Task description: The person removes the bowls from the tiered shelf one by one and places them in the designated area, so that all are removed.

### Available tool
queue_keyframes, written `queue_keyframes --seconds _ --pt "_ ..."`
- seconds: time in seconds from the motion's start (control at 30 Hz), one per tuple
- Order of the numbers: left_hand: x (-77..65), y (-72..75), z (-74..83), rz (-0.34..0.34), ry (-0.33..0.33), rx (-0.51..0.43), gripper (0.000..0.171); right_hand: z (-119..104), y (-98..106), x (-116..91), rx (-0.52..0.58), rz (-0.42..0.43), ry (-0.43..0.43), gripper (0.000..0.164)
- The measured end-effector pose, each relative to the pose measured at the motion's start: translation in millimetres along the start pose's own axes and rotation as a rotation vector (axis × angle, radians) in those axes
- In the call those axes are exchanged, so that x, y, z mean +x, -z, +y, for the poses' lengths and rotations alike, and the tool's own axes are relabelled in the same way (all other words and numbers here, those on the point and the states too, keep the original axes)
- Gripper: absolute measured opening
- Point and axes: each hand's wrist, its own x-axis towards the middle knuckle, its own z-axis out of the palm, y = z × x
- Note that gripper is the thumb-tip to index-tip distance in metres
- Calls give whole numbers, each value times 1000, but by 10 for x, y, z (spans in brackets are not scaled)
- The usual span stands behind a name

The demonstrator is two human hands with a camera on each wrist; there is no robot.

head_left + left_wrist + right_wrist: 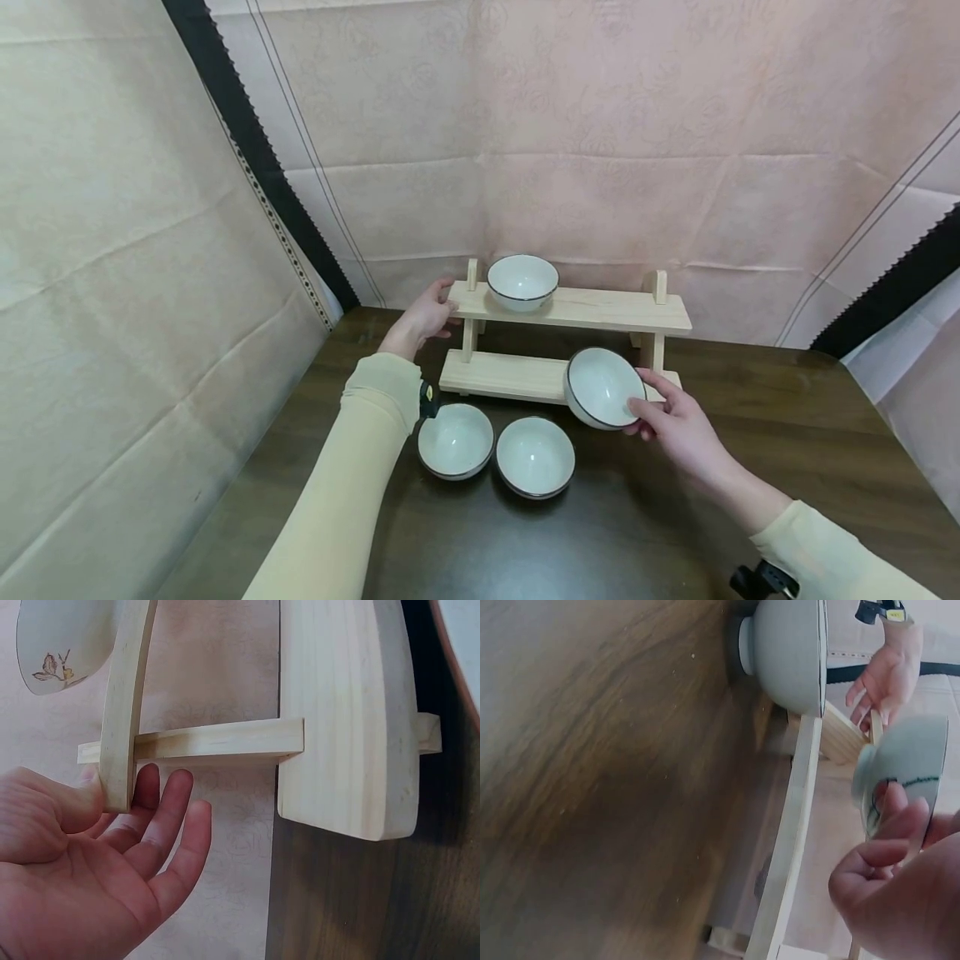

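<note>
A white bowl with a dark rim (603, 385) is tilted in front of the right part of the lower shelf board (510, 375). My right hand (686, 429) pinches it by its right rim, thumb at the inside and fingers beneath. In the right wrist view a green pattern shows on the outside of the held bowl (907, 754). My left hand (426, 318) grips the left end of the two-tier wooden rack's upper board (600, 307). The left wrist view has the thumb on one face of that board (120, 735) and the fingers curled past the other.
Another white bowl (522, 279) sits upright on the upper board's left part. Two spots before the rack hold bowls on the dark wooden table (637, 533): a left bowl (456, 440) and a right bowl (536, 457). Pale cloth (600, 150) hangs behind.
</note>
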Motion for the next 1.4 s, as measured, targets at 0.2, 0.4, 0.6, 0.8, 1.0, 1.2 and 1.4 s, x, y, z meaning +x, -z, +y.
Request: queue_keyframes --seconds 0.2,0.4,0.6,0.8,1.0,1.2,1.4 --pt "-4 1 -18 -6 0 -19 59 90 142 -80 -56 -65 26 62" --pt "-4 10 -23 -15 2 -26 59 217 254 -142 -75 -115 53 62" --pt "-11 2 -4 -20 2 -50 59 366 373 -189 -150 -139 81 58" --pt "-23 -5 9 -22 4 -40 59 505 539 -223 -184 -179 78 57" --pt "-6 1 14 -31 7 -31 59 619 717 -221 -212 -261 81 55" --pt "1 11 14 -42 2 -31 59 712 795 -199 -204 -380 101 53" --pt "6 12 1 -39 6 -38 59 725 758 -146 -227 -481 165 50"
